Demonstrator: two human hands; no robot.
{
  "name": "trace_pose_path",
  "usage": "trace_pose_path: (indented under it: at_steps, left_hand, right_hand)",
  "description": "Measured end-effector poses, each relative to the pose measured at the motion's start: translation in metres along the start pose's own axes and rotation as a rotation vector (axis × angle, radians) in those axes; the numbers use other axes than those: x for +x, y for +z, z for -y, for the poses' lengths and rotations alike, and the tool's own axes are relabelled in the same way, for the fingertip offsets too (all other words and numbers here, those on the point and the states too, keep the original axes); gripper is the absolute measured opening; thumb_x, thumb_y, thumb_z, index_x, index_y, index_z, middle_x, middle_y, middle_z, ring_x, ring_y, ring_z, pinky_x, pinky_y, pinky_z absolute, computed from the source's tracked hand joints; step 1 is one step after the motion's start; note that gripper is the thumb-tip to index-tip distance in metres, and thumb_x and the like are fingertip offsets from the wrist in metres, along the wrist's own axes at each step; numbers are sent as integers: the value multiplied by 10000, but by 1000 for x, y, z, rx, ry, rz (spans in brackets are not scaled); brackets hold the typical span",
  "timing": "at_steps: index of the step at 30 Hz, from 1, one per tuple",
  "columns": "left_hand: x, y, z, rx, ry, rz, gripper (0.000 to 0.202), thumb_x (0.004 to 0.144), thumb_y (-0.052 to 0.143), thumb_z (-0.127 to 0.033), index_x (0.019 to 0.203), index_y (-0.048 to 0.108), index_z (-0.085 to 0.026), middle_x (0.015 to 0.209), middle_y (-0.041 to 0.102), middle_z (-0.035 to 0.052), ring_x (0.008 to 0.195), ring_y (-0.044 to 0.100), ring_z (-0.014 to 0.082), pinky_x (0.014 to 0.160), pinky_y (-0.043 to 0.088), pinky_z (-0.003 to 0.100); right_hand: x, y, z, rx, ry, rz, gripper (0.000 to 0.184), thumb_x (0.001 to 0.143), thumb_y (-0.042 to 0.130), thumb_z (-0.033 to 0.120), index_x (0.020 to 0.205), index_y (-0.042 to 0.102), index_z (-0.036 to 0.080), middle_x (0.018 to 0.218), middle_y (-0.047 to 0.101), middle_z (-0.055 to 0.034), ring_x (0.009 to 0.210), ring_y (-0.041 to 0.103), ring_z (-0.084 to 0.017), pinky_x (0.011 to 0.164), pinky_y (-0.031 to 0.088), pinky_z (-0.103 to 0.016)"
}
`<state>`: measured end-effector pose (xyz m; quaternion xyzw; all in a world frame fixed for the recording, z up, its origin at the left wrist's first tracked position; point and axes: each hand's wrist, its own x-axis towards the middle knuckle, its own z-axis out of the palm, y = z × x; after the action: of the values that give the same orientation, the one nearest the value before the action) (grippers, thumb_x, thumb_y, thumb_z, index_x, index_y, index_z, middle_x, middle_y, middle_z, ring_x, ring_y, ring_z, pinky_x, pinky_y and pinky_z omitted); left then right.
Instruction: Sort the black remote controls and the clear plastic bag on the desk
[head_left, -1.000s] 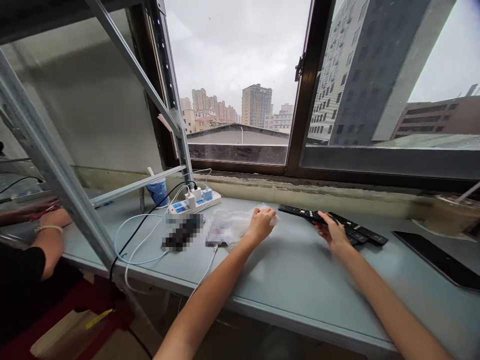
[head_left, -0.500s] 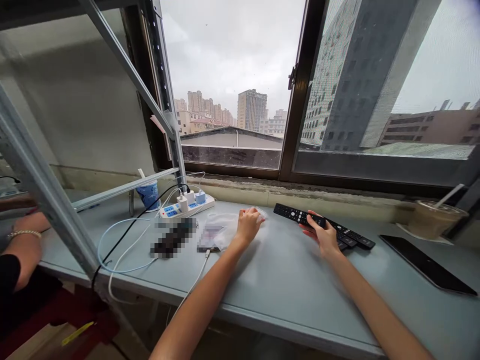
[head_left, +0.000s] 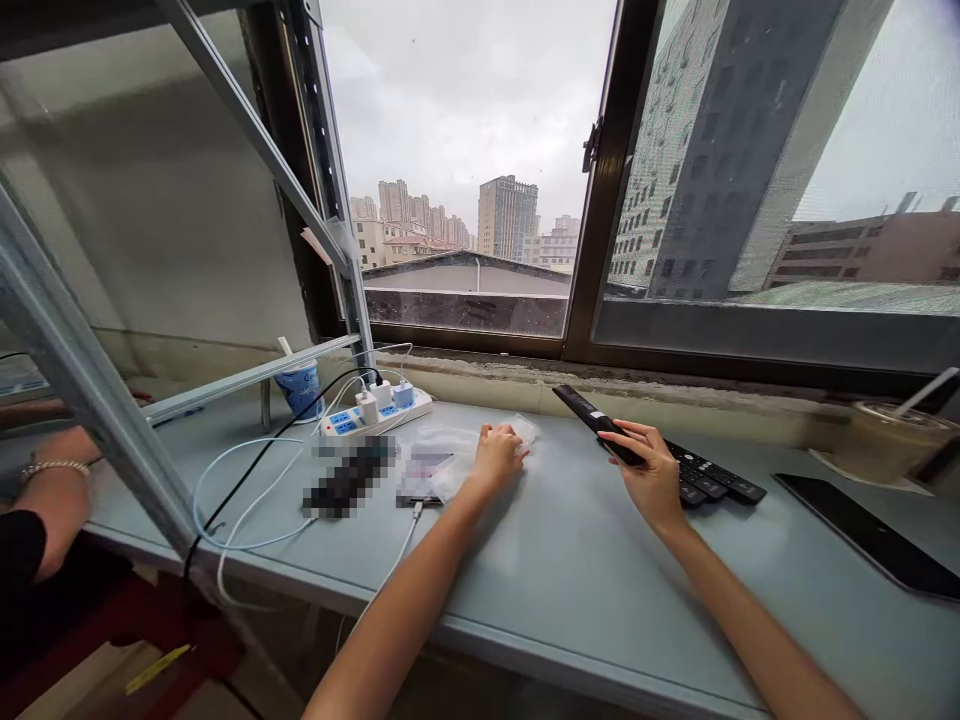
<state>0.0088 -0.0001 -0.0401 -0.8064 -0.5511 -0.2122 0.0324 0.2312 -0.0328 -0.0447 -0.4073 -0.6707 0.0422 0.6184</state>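
In my right hand [head_left: 646,470] is a black remote control [head_left: 589,412], tilted with its back, which bears a small white label, turned toward me. Just right of that hand, several more black remotes [head_left: 720,475] lie side by side on the grey table [head_left: 570,570], partly covered by my fingers. My left hand [head_left: 499,458] rests on the table with curled fingers closed on a clear plastic bag [head_left: 455,475]. A crumpled end of the bag shows past the fingertips. Beneath the bag's left part lies a flat dark device [head_left: 417,485] with a white cable plugged in.
A power strip [head_left: 382,408] with plugs and looping cables stands at the back left, beside a blue cup [head_left: 298,388]. A metal shelf frame [head_left: 90,370] rises at left. A dark tablet [head_left: 870,535] and an iced drink [head_left: 885,440] are at right. Another person's arm [head_left: 56,500] rests far left.
My right hand has turned the remote over, from its button side to its back. My left hand stays at the plastic bag. The view has shifted slightly.
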Motion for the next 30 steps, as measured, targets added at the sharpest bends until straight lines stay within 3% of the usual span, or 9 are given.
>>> trace_pose_path:
  at_steps: [4, 7, 11, 14, 16, 19, 24, 30]
  left_hand:
    - [3, -4, 1, -27, -21, -98, 152, 840, 526, -292, 791, 626, -190, 986, 624, 28, 891, 562, 164, 899, 282, 343]
    - [4, -6, -1, -24, -29, -173, 125, 797, 593, -314, 794, 606, -190, 939, 629, 22, 870, 565, 167, 883, 293, 320]
    - [2, -9, -3, -30, -41, -189, 136, 780, 613, -328, 761, 583, -196, 873, 639, 15, 830, 568, 170, 847, 303, 304]
    - [0, -10, -5, -59, -15, -202, 73, 830, 546, -275, 812, 583, -214, 875, 647, 0, 809, 576, 152, 836, 290, 302]
    - [0, -10, -6, -93, 4, -222, 75, 834, 533, -261, 882, 575, -223, 905, 650, -3, 847, 580, 153, 836, 279, 301]
    - [0, -9, -7, -136, 12, -234, 143, 817, 554, -328, 907, 565, -217, 912, 655, 4, 886, 582, 163, 838, 272, 303]
    - [0, -8, -8, -121, 58, -243, 173, 802, 576, -379, 864, 579, -217, 913, 653, -5, 873, 578, 156, 873, 261, 310]
    - [-1, -8, -12, -82, 124, -233, 104, 825, 551, -264, 922, 581, -240, 984, 639, -10, 913, 560, 141, 914, 256, 310]
  right_hand:
    - [-1, -8, 6, -173, -222, 76, 383, 810, 417, 116, 953, 683, 351, 1216, 519, 14, 1123, 508, -197, 946, 448, -392]
    - [0, -12, 13, -189, -215, 118, 398, 832, 380, 137, 945, 680, 371, 1239, 521, 51, 1173, 474, -189, 970, 428, -393]
    - [1, -12, 23, -143, -129, 110, 283, 838, 435, 256, 864, 698, 357, 1166, 584, 38, 1172, 477, -208, 985, 412, -419]
    - [1, -5, 31, 3, 54, -71, 199, 783, 535, 357, 914, 670, 293, 1120, 605, -28, 1022, 580, -226, 843, 512, -390]
    - [2, 1, 35, 147, 251, -205, 361, 730, 591, 411, 1054, 586, 252, 1021, 624, -63, 820, 644, -211, 618, 562, -331]
    - [6, 4, 33, 290, 504, -316, 507, 680, 619, 447, 1121, 504, 226, 816, 620, -27, 564, 623, -160, 399, 493, -249]
    - [11, 1, 18, 398, 780, -358, 385, 614, 635, 378, 946, 554, 201, 544, 589, 26, 415, 540, -126, 315, 369, -189]
    - [12, -1, 18, 438, 855, -279, 290, 586, 629, 356, 810, 529, 201, 442, 570, 34, 323, 456, -103, 293, 298, -184]
